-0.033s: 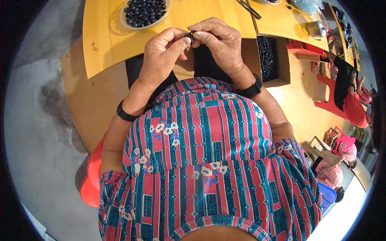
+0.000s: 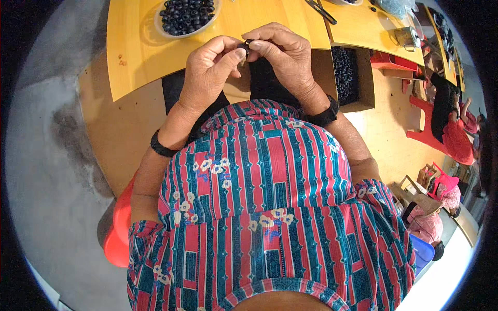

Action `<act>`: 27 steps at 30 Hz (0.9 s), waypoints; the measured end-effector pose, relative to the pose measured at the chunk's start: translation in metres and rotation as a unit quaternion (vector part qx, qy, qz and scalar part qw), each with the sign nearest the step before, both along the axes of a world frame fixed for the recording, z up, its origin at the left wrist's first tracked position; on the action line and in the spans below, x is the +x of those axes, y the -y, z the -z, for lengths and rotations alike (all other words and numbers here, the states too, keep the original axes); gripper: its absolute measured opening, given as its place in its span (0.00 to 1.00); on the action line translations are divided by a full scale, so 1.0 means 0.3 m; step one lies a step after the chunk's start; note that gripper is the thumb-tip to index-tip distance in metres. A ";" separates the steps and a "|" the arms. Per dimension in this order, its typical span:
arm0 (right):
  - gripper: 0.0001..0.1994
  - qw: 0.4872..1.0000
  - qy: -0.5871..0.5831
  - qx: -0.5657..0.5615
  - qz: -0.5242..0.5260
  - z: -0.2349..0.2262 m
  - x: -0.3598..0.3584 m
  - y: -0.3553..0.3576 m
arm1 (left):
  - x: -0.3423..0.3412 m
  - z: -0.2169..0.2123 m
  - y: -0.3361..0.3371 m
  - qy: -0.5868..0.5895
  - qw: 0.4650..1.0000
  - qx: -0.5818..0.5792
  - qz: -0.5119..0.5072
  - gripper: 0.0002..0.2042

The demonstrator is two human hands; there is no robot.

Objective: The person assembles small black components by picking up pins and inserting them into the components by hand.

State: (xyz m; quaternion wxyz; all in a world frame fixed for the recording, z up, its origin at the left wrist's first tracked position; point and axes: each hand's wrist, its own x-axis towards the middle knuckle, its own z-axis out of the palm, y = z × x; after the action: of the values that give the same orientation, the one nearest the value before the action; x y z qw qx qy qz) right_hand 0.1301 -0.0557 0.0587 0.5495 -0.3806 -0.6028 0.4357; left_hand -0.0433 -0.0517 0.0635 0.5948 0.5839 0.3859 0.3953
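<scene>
Both of my hands meet just past the near edge of the yellow table (image 2: 150,62). Between their thumbs and fingers they pinch a small black part (image 2: 246,46), mostly covered by the fingertips, so its exact kind does not show. My left hand (image 2: 205,70) grips it with thumb and index finger, the other fingers curled in. My right hand (image 2: 288,54) is closed on its other side, thumb against fingers. Beyond my left hand stands a white bowl (image 2: 179,37) filled with small, black, rounded parts (image 2: 187,16) that appear to have holes.
Below the table on the right, an open cardboard box (image 2: 365,83) holds many small dark pieces (image 2: 345,72). A dark slim tool (image 2: 321,11), a metal cup (image 2: 407,37) and a clear plastic bag (image 2: 397,6) lie farther right. Other people sit near a red stool (image 2: 423,122).
</scene>
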 end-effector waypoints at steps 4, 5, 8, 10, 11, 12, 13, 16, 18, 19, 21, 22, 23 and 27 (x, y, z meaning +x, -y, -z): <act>0.07 0.996 -0.047 -0.073 -0.018 0.015 0.002 0.005 | 0.001 0.010 0.000 0.012 1.000 0.001 -0.003 0.08; 0.07 0.993 -0.062 -0.093 -0.026 0.017 0.004 0.005 | 0.002 0.011 0.001 0.016 1.000 0.001 -0.002 0.08; 0.07 0.988 -0.091 -0.121 -0.033 0.013 0.002 0.010 | 0.001 0.009 0.003 0.010 1.000 0.008 0.000 0.08; 0.07 0.986 -0.104 -0.129 -0.033 0.015 0.001 0.011 | 0.002 0.006 0.005 0.011 1.000 0.009 0.000 0.08; 0.07 0.985 -0.102 -0.134 -0.032 0.019 0.001 0.010 | 0.003 0.004 0.006 0.012 1.000 0.010 0.000 0.08; 0.07 0.985 -0.100 -0.140 -0.030 0.022 0.002 0.010 | 0.004 -0.001 0.007 0.012 1.000 0.010 0.000 0.08; 0.07 0.985 -0.100 -0.139 -0.030 0.027 0.003 0.010 | 0.005 -0.007 0.008 0.008 1.000 0.011 -0.001 0.08; 0.07 0.981 -0.130 -0.136 -0.038 0.034 0.003 0.008 | 0.007 -0.009 0.007 -0.005 1.000 0.014 0.004 0.08; 0.07 0.982 -0.118 -0.145 -0.040 0.034 0.006 0.009 | 0.005 -0.006 0.006 -0.014 1.000 0.016 0.010 0.09; 0.07 0.982 -0.118 -0.144 -0.040 0.034 0.005 0.010 | 0.004 -0.004 0.006 -0.013 1.000 0.016 0.013 0.09; 0.07 0.979 -0.132 -0.149 -0.046 0.033 0.002 0.010 | 0.003 -0.002 0.004 -0.013 1.000 0.017 0.018 0.09; 0.07 0.979 -0.132 -0.148 -0.045 0.032 0.002 0.010 | 0.003 -0.001 0.003 -0.011 1.000 0.018 0.020 0.09; 0.07 0.978 -0.138 -0.150 -0.047 0.031 0.001 0.010 | 0.004 -0.001 0.002 -0.008 1.000 0.020 0.022 0.09; 0.07 0.974 -0.143 -0.166 -0.053 0.025 0.001 0.009 | 0.003 0.000 0.003 -0.005 1.000 0.015 0.025 0.09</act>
State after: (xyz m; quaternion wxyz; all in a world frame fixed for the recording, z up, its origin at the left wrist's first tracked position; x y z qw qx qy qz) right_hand 0.1305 -0.0585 0.0510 0.5350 -0.3676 -0.4565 0.6085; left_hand -0.0425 -0.0526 0.0636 0.5933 0.6045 0.3683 0.3833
